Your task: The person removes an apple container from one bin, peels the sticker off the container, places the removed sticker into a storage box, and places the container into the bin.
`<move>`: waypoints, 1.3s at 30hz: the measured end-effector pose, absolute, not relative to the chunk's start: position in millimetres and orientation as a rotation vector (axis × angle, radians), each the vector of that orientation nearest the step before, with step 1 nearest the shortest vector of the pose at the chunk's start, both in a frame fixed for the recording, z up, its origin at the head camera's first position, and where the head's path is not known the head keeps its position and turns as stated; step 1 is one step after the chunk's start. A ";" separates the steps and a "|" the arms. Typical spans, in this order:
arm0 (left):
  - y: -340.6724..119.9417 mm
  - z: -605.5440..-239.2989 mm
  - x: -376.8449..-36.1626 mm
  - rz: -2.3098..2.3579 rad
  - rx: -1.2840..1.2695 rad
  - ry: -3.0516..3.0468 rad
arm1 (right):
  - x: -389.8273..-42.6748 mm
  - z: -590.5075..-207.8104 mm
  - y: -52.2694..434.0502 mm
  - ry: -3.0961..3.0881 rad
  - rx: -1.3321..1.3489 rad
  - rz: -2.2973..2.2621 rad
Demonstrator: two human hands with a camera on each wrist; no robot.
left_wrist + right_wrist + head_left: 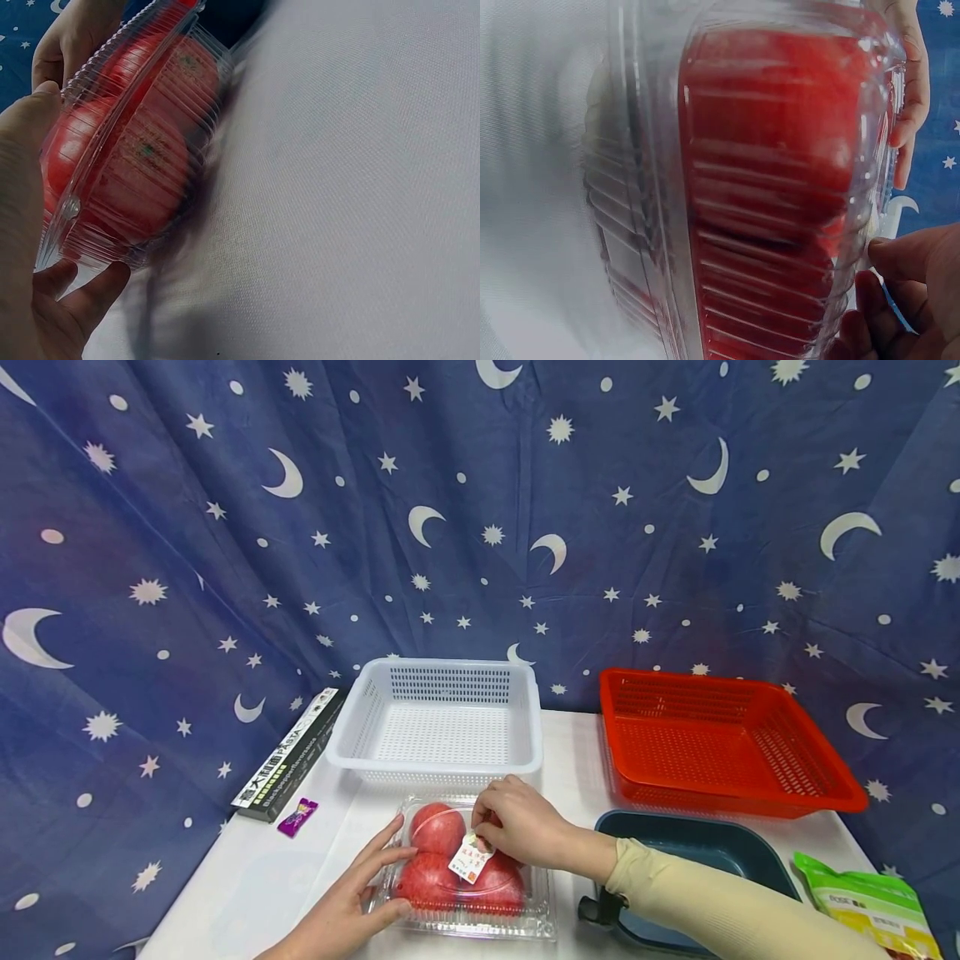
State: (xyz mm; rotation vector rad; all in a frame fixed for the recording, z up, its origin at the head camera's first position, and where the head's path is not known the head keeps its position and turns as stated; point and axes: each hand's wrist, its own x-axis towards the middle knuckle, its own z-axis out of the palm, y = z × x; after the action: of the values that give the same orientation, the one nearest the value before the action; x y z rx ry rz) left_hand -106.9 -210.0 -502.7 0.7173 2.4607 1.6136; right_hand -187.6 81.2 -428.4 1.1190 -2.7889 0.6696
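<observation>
Clear container point(480, 925) (red fruit point(426, 881) inside), hands point(345, 902) point(519, 823) at left side, on top label point(469, 860)

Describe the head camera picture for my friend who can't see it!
A person's right hand pinches a white label on a clear plastic box of red fruit while the left hand touches the box's side. Farther back are a white basket and a red basket.

Even light brightens my counter point(573, 752); my wrist views look dimmer, with glare on the clear plastic clamshell point(673, 202).
</observation>
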 end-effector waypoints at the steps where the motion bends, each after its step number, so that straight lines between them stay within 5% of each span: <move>1: -210.0 -502.4 -106.8 1.615 0.713 2.461 | -187.9 -428.0 81.2 -2.796 1.124 0.680; 39: -209.4 -502.3 -105.3 1.623 0.809 2.495 | -184.0 -416.5 84.8 -2.868 1.113 1.008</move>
State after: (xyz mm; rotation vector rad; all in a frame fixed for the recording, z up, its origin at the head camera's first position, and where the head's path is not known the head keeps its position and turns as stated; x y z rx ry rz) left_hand -105.3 -209.4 -502.3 0.8087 2.4949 1.6231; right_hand -184.0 84.8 -416.5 1.1134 -2.8676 1.0077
